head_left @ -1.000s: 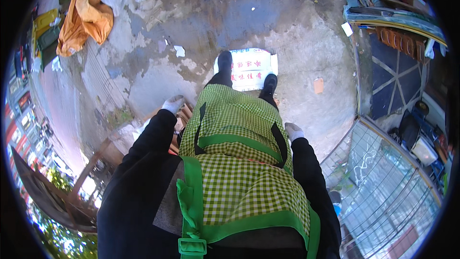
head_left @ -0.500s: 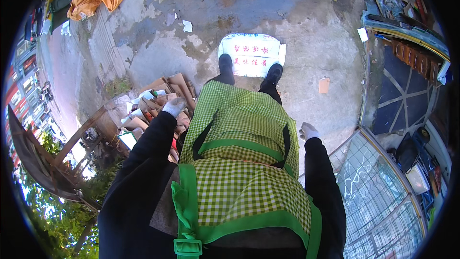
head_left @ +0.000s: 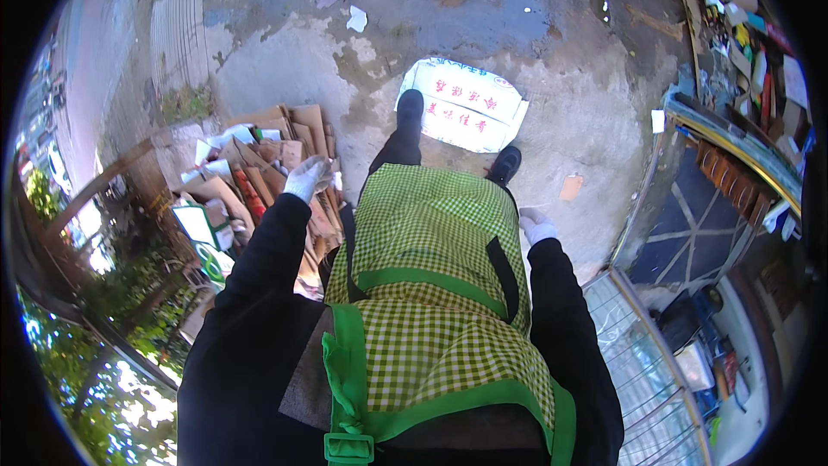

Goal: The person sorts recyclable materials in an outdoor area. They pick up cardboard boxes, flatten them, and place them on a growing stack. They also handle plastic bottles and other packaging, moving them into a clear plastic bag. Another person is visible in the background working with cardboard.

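My left hand (head_left: 308,178), in a pale glove, hangs loosely with its fingers part-bent and nothing seen in it. It appears over a heap of flattened cardboard (head_left: 250,174), and whether they touch cannot be told. My right hand (head_left: 537,225), gloved too, is beside the right edge of the green checked apron (head_left: 440,207) I wear; its fingers are loose and hold nothing visible. A flattened white carton (head_left: 466,108) with red and blue print lies on the ground at my feet. My left shoe (head_left: 411,106) overlaps its near left part, and my right shoe is beside its near right corner.
A small tan cardboard piece (head_left: 570,187) lies on the concrete right of my feet. Farther right stand a wire-mesh panel (head_left: 638,362), a dark blue board (head_left: 686,224) and piled scrap (head_left: 750,43). A rusty curved metal bar (head_left: 99,185) is at the left.
My view has turned and shifted, bringing more of the cardboard heap and the right-hand scrap into sight. The carton looks tilted, with my right shoe now beside its corner. Both hands stay without anything visible.
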Motion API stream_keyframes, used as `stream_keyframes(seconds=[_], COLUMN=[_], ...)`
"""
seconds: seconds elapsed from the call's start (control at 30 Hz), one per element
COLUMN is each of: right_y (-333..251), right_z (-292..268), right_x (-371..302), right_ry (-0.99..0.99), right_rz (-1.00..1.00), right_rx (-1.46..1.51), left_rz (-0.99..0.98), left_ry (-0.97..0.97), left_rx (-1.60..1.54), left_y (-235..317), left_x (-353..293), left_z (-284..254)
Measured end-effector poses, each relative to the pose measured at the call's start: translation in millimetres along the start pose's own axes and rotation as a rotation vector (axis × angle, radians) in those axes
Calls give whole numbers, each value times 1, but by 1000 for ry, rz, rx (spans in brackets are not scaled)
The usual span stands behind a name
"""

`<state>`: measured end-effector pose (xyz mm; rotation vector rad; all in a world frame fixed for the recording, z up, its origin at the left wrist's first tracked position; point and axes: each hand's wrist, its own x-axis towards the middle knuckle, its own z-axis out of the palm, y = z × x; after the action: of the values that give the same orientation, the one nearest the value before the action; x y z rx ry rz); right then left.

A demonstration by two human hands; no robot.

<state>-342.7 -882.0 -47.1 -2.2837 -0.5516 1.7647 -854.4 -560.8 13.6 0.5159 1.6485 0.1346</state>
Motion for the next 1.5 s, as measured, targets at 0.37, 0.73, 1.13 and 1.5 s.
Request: stream_keyframes(seconds=[0.37, 0.73, 1.13, 1.5], right_y=[69, 122, -2, -198], right_z=[-30, 79, 73, -34], right_x=[207, 442, 322, 10], right_ry=[-33, 312, -198, -360], right_rz=[123, 144, 150, -330], right_rx=[-411, 375, 778, 406], left_rz=[215, -212, -84, 291], left_ry=[374, 434, 434, -34], left_rx=[481, 476, 380, -847], left_y=[-201, -332, -336, -194], left_x=[-120, -131, -141, -158], left_z=[159, 161, 169, 132])
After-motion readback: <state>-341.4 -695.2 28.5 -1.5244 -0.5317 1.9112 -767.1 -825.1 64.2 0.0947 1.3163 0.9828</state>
